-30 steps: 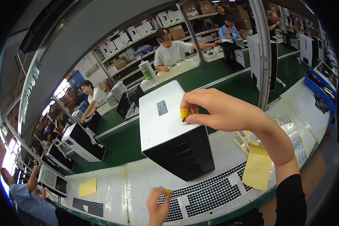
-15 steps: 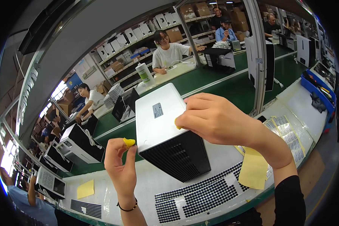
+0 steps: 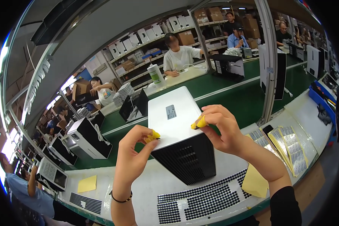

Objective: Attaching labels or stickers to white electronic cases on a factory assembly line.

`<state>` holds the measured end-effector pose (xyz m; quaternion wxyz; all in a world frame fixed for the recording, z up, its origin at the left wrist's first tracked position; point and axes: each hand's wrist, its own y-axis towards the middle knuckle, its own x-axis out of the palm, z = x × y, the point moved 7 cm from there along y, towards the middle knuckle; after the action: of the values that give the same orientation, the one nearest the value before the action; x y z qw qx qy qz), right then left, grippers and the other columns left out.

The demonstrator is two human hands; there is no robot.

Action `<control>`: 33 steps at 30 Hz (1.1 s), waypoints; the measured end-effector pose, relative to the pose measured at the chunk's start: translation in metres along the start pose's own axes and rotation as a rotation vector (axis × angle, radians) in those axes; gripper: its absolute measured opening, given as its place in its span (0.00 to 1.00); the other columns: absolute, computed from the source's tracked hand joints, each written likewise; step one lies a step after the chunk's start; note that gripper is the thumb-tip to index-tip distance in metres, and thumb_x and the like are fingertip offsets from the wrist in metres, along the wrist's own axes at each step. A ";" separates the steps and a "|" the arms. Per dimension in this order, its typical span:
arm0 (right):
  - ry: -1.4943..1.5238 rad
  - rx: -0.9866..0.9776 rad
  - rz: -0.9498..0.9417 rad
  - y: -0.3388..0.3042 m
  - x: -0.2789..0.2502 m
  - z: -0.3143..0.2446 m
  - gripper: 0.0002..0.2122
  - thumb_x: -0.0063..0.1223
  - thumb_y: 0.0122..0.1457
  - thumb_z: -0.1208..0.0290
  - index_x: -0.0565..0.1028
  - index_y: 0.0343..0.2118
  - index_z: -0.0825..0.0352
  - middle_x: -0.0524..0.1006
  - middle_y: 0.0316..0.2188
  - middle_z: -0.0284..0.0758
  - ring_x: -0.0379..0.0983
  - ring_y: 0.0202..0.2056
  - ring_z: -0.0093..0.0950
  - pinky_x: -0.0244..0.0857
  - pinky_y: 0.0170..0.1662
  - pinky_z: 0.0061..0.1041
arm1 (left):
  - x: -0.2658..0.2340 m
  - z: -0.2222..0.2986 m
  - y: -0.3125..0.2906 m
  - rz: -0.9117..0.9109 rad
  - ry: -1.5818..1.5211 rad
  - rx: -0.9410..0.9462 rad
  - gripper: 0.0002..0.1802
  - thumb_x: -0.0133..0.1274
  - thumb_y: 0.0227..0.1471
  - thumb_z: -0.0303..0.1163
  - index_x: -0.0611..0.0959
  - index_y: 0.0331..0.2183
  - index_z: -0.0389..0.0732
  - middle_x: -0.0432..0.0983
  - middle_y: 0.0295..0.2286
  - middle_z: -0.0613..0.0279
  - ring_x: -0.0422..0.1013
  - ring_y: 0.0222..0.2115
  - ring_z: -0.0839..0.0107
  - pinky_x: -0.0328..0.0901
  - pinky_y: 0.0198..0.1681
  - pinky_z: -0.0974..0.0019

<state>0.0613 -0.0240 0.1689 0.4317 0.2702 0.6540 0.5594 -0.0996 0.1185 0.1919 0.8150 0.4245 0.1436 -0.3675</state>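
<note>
A white box-shaped appliance with a black slatted side stands in front of me, a grey label on its white top face. My left hand is at the top's near left corner, thumb and yellow-covered fingertip pinched on a small black piece. Over the near right part of the top, my right hand pinches another small dark piece between yellow-covered fingertips. Both pieces are too small to make out fully. Below the appliance lies a sheet of black round dots with gaps in its rows.
Yellow backing paper and label sheets lie at right, near a blue bin. More appliances stand along the green conveyor. Co-workers sit across it. A metal post rises at right.
My right hand has turned, its fingertips now pinched above the top face. My left hand has moved right and inward to the near left corner. The whole view has shifted slightly.
</note>
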 end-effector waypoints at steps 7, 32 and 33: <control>-0.004 0.016 0.018 -0.001 0.003 0.001 0.14 0.56 0.48 0.87 0.68 0.36 0.65 0.78 0.32 0.35 0.73 0.36 0.35 0.68 0.46 0.37 | -0.002 0.015 0.009 -0.007 0.194 0.101 0.09 0.56 0.45 0.17 0.76 0.32 0.34 0.72 0.27 0.60 0.67 0.28 0.70 0.62 0.33 0.71; -0.088 0.521 -0.346 0.040 0.043 0.148 0.10 0.51 0.57 0.69 0.71 0.37 0.70 0.74 0.36 0.41 0.71 0.40 0.35 0.63 0.46 0.30 | 0.029 0.037 -0.043 0.255 0.637 0.494 0.15 0.54 0.41 0.11 0.70 0.32 0.35 0.75 0.34 0.49 0.71 0.35 0.53 0.65 0.39 0.58; -0.051 0.540 -0.425 0.041 0.052 0.151 0.10 0.51 0.56 0.68 0.71 0.36 0.69 0.73 0.36 0.40 0.71 0.41 0.35 0.63 0.46 0.30 | 0.027 0.035 -0.044 0.267 0.606 0.479 0.15 0.54 0.41 0.11 0.70 0.32 0.35 0.74 0.34 0.50 0.71 0.35 0.53 0.66 0.39 0.59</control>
<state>0.1621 0.1040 0.1946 0.4677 0.2464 0.8091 0.2569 -0.1152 0.0610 0.1726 0.6543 0.7063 0.2313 -0.1397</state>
